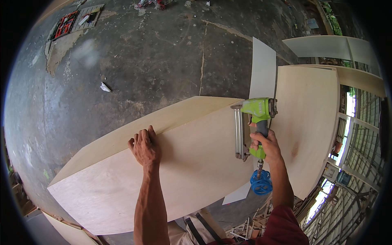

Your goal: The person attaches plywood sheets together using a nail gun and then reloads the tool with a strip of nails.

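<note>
My right hand (267,145) is wrapped around the dark grip of a green nail gun (256,108), whose silver magazine stands on the left. From the bottom of its handle hangs a coiled blue air hose (261,182). The gun is over the right end of a large pale plywood panel (196,163). Along that panel's far edge, a second plywood panel (118,136) meets it at an angle. My left hand (143,148) is curled over this shared edge, gripping it with bent fingers. Some fingertips are hidden.
Another plywood panel (306,122) stands on the right, beside a narrow white board (262,65). Past the assembly lies a stained concrete floor (155,61) with a scrap of paper (105,87). A red and grey rack-like object (73,22) is at the far left. Wood offcuts (249,228) lie low right.
</note>
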`<state>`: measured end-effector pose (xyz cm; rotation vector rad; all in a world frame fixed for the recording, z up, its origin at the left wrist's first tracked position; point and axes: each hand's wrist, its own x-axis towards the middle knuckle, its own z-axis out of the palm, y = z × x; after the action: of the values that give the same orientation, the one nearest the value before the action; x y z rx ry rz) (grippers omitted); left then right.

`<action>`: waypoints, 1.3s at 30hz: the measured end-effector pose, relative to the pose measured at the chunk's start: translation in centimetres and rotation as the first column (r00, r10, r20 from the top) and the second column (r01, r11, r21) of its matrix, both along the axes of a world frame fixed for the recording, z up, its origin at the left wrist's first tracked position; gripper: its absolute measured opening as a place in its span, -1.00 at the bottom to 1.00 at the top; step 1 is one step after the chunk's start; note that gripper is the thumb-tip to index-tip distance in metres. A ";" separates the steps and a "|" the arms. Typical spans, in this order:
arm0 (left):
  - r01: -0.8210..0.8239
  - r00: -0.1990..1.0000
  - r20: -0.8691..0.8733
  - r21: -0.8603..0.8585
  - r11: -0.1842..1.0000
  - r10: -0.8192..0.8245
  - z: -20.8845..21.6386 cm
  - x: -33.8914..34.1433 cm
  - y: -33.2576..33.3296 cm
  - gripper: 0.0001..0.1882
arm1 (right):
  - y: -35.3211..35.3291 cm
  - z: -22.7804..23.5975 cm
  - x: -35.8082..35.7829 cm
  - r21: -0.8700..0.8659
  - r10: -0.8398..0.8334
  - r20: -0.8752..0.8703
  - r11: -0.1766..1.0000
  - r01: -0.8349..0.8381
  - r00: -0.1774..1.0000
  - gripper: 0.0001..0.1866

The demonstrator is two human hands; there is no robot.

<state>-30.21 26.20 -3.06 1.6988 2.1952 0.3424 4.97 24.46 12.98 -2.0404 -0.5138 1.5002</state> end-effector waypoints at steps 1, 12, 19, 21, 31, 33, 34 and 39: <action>0.002 1.000 0.000 0.012 1.000 -0.002 -0.1 0.0 -0.1 -0.64 | 0.0 -0.1 -0.1 -0.002 -0.003 0.000 1.000 0.003 1.000 -0.56; 0.007 1.000 0.019 -0.018 1.000 -0.006 0.4 0.0 0.1 -0.62 | -0.6 0.1 -1.4 0.028 0.026 0.007 0.999 -0.026 1.000 -0.56; 0.002 1.000 0.028 0.015 1.000 -0.002 0.0 0.0 0.0 -0.62 | -1.2 0.0 -4.6 0.013 0.059 -0.048 0.998 -0.058 0.997 -0.58; -0.001 1.000 0.028 0.010 1.000 0.001 0.0 -0.1 0.0 -0.62 | -1.2 -0.1 -5.0 0.012 0.084 -0.045 0.996 -0.083 0.995 -0.58; 0.002 0.999 0.033 0.052 0.999 -0.004 0.3 0.2 0.0 -0.64 | -1.1 -0.2 -5.2 0.010 0.100 -0.027 0.995 -0.100 0.995 -0.57; 0.005 1.000 0.029 0.074 0.997 -0.007 0.3 0.2 0.0 -0.63 | -1.2 -0.2 -5.2 0.010 0.107 -0.014 0.994 -0.106 0.994 -0.58; 0.006 1.000 0.027 0.076 0.997 -0.008 0.3 0.1 0.0 -0.63 | -1.2 -0.3 -5.2 0.015 0.106 -0.013 0.994 -0.105 0.994 -0.58; 0.002 0.999 0.033 0.076 0.997 -0.005 0.4 0.3 0.1 -0.63 | -1.7 -0.3 -6.0 0.005 0.085 -0.043 0.996 -0.084 0.995 -0.59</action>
<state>-29.94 26.26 -2.67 1.7229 2.1813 0.4547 -1.04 22.80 12.66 -2.0014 -0.5912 1.5885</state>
